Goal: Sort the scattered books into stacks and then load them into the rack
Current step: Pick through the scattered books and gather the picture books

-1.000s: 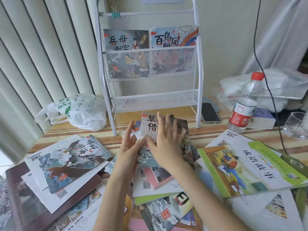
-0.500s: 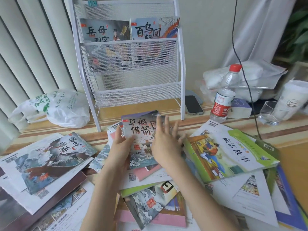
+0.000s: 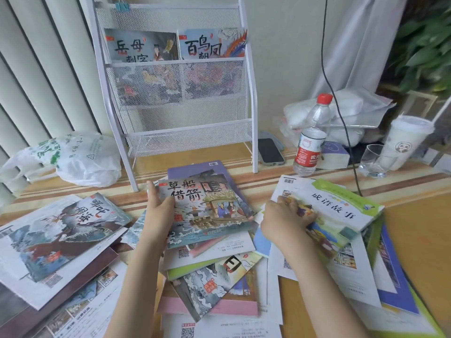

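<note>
White metal-mesh rack (image 3: 185, 132), glossy paper books (image 3: 207, 211), wooden table (image 3: 415, 228).

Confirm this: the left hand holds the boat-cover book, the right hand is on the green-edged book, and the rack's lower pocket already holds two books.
Wrong pocket. In the head view the two books stand in the rack's upper pocket; none shows in the lower. The left hand does hold the boat-cover book, and the right hand is on the green-edged book.

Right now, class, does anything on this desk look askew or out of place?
Yes. The books lie scattered at mixed angles, overlapping, not stacked. One wave-cover book at the left lies turned round, its title reading upside down. In the rack, two books stand upright.
</note>
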Available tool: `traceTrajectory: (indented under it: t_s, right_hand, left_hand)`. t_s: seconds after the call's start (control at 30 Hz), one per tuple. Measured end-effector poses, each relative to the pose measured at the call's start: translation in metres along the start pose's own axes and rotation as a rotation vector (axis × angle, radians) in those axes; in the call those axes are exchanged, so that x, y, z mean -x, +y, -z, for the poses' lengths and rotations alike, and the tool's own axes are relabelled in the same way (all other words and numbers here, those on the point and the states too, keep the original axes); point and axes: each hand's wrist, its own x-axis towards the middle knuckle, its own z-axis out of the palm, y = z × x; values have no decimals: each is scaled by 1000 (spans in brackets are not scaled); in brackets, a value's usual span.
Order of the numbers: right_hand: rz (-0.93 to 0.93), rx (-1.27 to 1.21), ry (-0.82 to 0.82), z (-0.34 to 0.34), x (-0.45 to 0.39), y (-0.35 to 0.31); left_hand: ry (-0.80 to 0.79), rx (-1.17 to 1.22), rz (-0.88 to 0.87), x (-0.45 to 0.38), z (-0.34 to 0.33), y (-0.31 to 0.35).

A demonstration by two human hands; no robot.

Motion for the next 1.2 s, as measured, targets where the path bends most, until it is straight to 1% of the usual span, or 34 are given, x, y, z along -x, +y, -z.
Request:
traceTrajectory:
  t_s: [0.07, 0.13, 0.27, 0.33, 0.43, 0.6, 0.73, 0.83, 0.93, 1.07, 1.1, 1.2]
  right_hand:
    - [-18, -28, 16, 6, 4, 4]
    - [-38, -57, 88, 6, 4, 9]
    - [-52, -18, 207, -12, 0, 18]
    - [-45, 0, 238, -19, 0, 20]
    - [-49, 28, 211, -19, 1, 20]
    - [-76, 66, 146, -11, 5, 20]
    - [-98, 33, 179, -13, 5, 22]
    - [-89, -38, 196, -19, 4, 26]
    - [-92, 6, 184, -20, 5, 22]
    - [-83, 56, 223, -17, 7, 17]
    - [-74, 65, 238, -16, 7, 18]
    - [-65, 48, 257, -11, 7, 23]
  left_hand:
    - [18, -28, 1, -2, 2, -2]
    - [17, -43, -6, 1, -1, 1]
    - [-46, -58, -43, 5, -9, 1]
    - [-70, -66, -56, 5, -12, 0]
    - [-107, -73, -65, 7, -12, 3]
    - [-170, -143, 15, -1, -1, 3]
    - [-236, -230, 24, 0, -1, 0]
    - [-202, -306, -38, 6, -5, 2]
    - [-142, -325, -111, 12, -11, 4]
    - [-89, -276, -235, 13, -11, 3]
    - [-88, -292, -265, 12, -12, 3]
    - [-124, -372, -261, 9, -13, 1]
